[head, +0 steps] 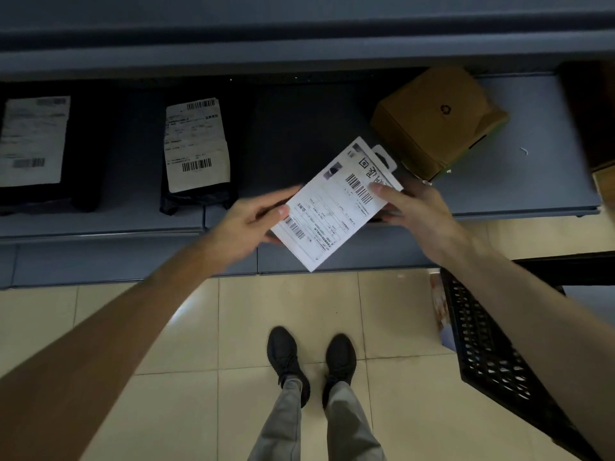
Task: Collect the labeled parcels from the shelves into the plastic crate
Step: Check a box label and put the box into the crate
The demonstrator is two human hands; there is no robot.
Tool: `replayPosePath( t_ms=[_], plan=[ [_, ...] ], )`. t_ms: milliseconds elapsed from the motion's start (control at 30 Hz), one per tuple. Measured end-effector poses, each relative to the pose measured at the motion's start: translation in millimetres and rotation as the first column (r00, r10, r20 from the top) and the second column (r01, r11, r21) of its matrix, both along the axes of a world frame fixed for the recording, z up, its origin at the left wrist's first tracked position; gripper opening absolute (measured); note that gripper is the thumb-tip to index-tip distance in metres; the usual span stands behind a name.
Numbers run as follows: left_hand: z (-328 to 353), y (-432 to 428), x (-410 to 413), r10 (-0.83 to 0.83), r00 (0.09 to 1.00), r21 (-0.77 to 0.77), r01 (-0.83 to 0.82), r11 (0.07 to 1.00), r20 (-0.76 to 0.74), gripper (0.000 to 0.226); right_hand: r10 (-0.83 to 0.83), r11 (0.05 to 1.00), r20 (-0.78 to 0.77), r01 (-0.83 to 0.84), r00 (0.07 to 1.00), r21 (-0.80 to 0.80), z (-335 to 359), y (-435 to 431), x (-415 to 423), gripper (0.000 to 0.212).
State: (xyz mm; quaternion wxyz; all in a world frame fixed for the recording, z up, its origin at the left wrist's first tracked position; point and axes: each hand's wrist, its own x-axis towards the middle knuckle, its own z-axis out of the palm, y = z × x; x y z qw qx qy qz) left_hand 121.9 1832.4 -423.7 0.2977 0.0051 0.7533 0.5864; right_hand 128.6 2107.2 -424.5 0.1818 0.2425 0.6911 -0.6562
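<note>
Head view shows both hands, left hand [253, 224] and right hand [412, 207], gripping a flat white labeled parcel [336, 207] off the shelf [519, 194]; next, probably swing right into the black plastic crate [492, 354].

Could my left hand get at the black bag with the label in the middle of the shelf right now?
Probably not yet. The left hand is holding the white parcel together with the right hand. The way to the black bag looks free, with nothing between them, so it could reach once it lets go.
</note>
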Motion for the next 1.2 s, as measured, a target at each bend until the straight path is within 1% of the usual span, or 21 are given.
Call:
replayPosePath(
  t_ms=[67, 133, 233, 300, 333, 367, 400, 467, 500, 533, 567, 600, 633, 700, 767, 867, 967, 1100, 1133, 1200],
  plan=[
    [5.9, -0.4, -9.9, -0.024, 1.000, -0.001, 0.024, 1.000, -0.007, 0.040, 0.078, 0.995, 0.009, -0.077, 0.997, -0.065, 5.3, 3.5, -0.5, 0.038],
    [7.6, 0.7, -15.9, -0.017, 1.000, -0.009, 0.017, 1.000, -0.005, 0.037, 0.119, 0.988, 0.010, -0.118, 0.993, -0.095, 8.5, 5.1, 0.6, 0.036],
    [4.4, 3.0, -16.2, 0.112, 0.994, -0.002, -0.112, 0.994, -0.007, 0.036, 0.063, 0.980, 0.022, -0.058, 0.998, -0.191, 12.0, 6.2, 6.3, 0.036],
    [0.3, 7.3, -11.4, 0.237, 0.971, 0.018, -0.237, 0.971, 0.011, 0.046, -0.004, 0.967, 0.051, 0.017, 0.999, -0.255, 15.1, 5.3, 12.6, 0.032],
    [-3.4, 10.0, -7.1, 0.315, 0.949, 0.033, -0.316, 0.948, 0.035, 0.054, -0.049, 0.955, 0.074, 0.069, 0.996, -0.288, 16.6, 4.5, 15.4, 0.026],
    [-7.7, 12.7, -1.4, 0.390, 0.918, 0.052, -0.394, 0.918, 0.072, 0.064, -0.092, 0.940, 0.105, 0.121, 0.990, -0.319, 16.7, 4.0, 18.1, 0.020],
    [-11.2, 15.9, 5.1, 0.451, 0.884, 0.076, -0.462, 0.884, 0.123, 0.076, -0.125, 0.922, 0.127, 0.162, 0.984, -0.351, 16.7, 2.5, 20.4, 0.019],
    [-18.7, 24.0, 21.8, 0.522, 0.810, 0.129, -0.567, 0.814, 0.267, 0.099, -0.155, 0.900, 0.142, 0.199, 0.978, -0.388, 13.1, -0.8, 24.3, 0.036],
    [-21.2, 30.1, 31.2, 0.532, 0.774, 0.159, -0.607, 0.779, 0.344, 0.100, -0.178, 0.885, 0.151, 0.225, 0.972, -0.409, 10.3, -3.2, 26.1, 0.043],
    [-22.3, 38.1, 40.3, 0.528, 0.743, 0.190, -0.637, 0.747, 0.412, 0.093, -0.205, 0.862, 0.168, 0.259, 0.964, -0.435, 7.4, -6.3, 28.2, 0.047],
    [-24.1, 46.6, 48.0, 0.515, 0.719, 0.222, -0.659, 0.718, 0.466, 0.079, -0.218, 0.847, 0.177, 0.276, 0.960, -0.455, 4.6, -9.6, 30.9, 0.048],
    [-25.3, 55.4, 54.1, 0.503, 0.698, 0.252, -0.680, 0.688, 0.509, 0.066, -0.219, 0.837, 0.186, 0.282, 0.958, -0.468, 2.5, -13.4, 34.2, 0.050],
    [-25.5, 63.5, 58.5, 0.493, 0.680, 0.277, -0.699, 0.659, 0.542, 0.057, -0.205, 0.838, 0.188, 0.272, 0.960, -0.473, 0.2, -17.2, 37.9, 0.053],
    [-26.6, 74.1, 60.4, 0.478, 0.672, 0.310, -0.710, 0.632, 0.565, 0.051, -0.176, 0.848, 0.183, 0.244, 0.967, -0.470, -4.3, -22.5, 44.1, 0.049],
    [-24.7, 79.7, 58.1, 0.481, 0.685, 0.318, -0.702, 0.638, 0.547, 0.044, -0.149, 0.862, 0.169, 0.212, 0.974, -0.461, -7.2, -24.8, 48.3, 0.047],
    [-20.3, 77.6, 52.7, 0.487, 0.710, 0.311, -0.679, 0.665, 0.508, 0.047, -0.098, 0.884, 0.153, 0.156, 0.983, -0.441, -9.0, -25.2, 50.7, 0.048],
    [-15.2, 64.9, 41.8, 0.482, 0.755, 0.287, -0.630, 0.722, 0.444, 0.042, -0.069, 0.925, 0.129, 0.112, 0.989, -0.362, -8.3, -19.7, 48.5, 0.049],
    [-10.2, 40.1, 22.4, 0.438, 0.834, 0.251, -0.527, 0.812, 0.335, 0.034, -0.116, 0.955, 0.061, 0.128, 0.991, -0.268, -3.1, -8.7, 34.9, 0.063],
    [-9.3, 36.0, 18.7, 0.412, 0.859, 0.240, -0.487, 0.840, 0.304, 0.033, -0.107, 0.963, 0.046, 0.115, 0.993, -0.245, -1.2, -7.9, 30.0, 0.062],
    [-7.7, 32.5, 13.0, 0.367, 0.894, 0.215, -0.423, 0.880, 0.256, 0.035, -0.006, 0.983, 0.007, 0.007, 1.000, -0.184, 1.7, -11.7, 21.2, 0.051]
  ],
)
